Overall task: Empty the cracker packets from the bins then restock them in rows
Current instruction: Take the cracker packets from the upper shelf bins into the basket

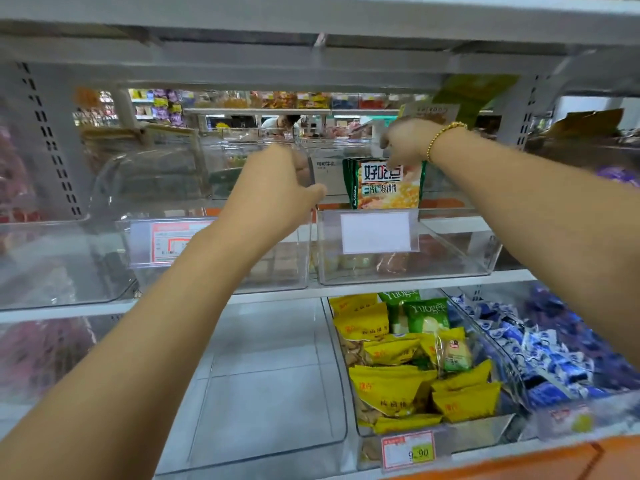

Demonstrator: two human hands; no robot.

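Grey metal store shelving (311,64) fills the view, and two shelf levels carry clear plastic bins. On the upper level two bins sit side by side at the centre. The left upper bin (277,271) has one red-and-white price tag (169,242) on its front. The right upper bin (450,251) has one blank white label (375,232).

The cracker packets (388,192), green and yellow with printed characters, stand upright at the back of the right upper bin. One faces front, and the edge of at least one more shows behind it. The hands are apart. The left hand (277,188) is at the wall where the two upper bins meet, its fingers curled over the rim and its thumb pointing right. The right hand (405,143), with one gold bead bracelet (443,136) at the wrist, has its fingers bent down over the top of the front packet. I cannot tell whether it grips the packet.

The lower level has three bins. One clear bin (277,445) is at the centre. The middle bin (491,434) holds a heap of yellow packets (391,386), which overlap too much to count, and two green packets (426,315). Its price tag (408,448) reads 9.90. A third bin holds many small blue-and-white packets (540,355).
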